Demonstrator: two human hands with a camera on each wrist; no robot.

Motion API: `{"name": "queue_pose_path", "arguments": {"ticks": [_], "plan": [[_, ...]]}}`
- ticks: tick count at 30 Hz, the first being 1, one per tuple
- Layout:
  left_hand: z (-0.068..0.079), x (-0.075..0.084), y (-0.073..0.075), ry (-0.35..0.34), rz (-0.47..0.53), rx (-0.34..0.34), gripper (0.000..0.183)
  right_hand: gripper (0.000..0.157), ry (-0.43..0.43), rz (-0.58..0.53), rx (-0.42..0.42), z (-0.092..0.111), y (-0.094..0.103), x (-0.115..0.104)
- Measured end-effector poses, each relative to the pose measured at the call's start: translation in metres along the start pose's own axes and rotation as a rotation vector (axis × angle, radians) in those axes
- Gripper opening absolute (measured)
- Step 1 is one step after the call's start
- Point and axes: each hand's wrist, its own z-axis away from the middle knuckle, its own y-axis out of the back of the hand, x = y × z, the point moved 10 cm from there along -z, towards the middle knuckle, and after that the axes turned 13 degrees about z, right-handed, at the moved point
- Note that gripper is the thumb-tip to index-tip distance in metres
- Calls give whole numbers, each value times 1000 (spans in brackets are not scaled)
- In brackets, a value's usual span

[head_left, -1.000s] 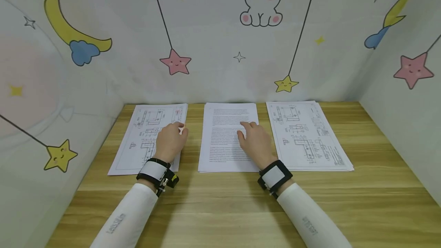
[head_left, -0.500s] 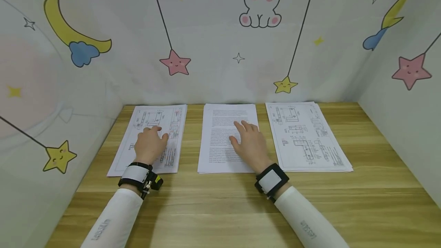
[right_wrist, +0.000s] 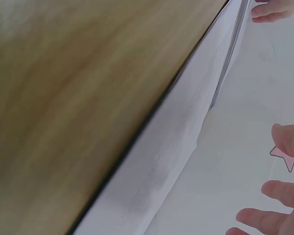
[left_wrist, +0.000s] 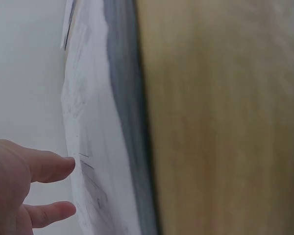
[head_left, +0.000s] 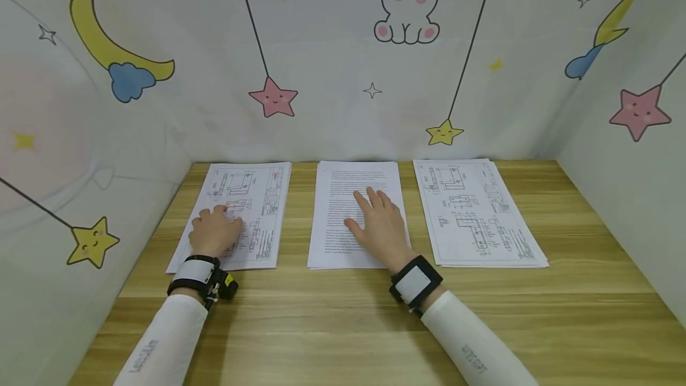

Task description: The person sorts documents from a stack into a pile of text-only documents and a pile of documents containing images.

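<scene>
Three stacks of printed paper lie side by side on the wooden table. My left hand (head_left: 215,232) is over the lower left part of the left stack (head_left: 270,219), which bears technical drawings. In the left wrist view, its thumb and a finger (left_wrist: 51,166) come near the top sheet; whether they touch it I cannot tell. Spread fingers mark my right hand (head_left: 382,228), over the right half of the middle stack (head_left: 332,213) of text pages. The right wrist view shows those fingers (right_wrist: 264,220) apart from the paper. Neither hand holds anything.
To the right of the middle stack lies another stack (head_left: 471,219) of technical drawings. The wooden table (head_left: 311,326) meets a white wall (head_left: 343,130) with cartoon prints right behind the stacks. Side walls stand at left and right. Each wrist wears a strapped camera band (head_left: 415,282).
My left hand has moved left and nearer across the left stack, away from its right edge. The right hand has shifted slightly left over the middle stack and its fingers have spread.
</scene>
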Motion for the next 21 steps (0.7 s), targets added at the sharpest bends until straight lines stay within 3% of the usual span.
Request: {"name": "queue_pose_path", "arguments": {"ticks": [9,18,21], "plan": [[-6,-11,3,-5,-40,5,63,66,53,-14,-127,1,-1,-21],[-12,-20,1,2,19,7,65,60,145,-15,-140,1,3,-44],[-13,-23,0,19,30,-10,67,58,192,-6,-179,2,0,-55]]}}
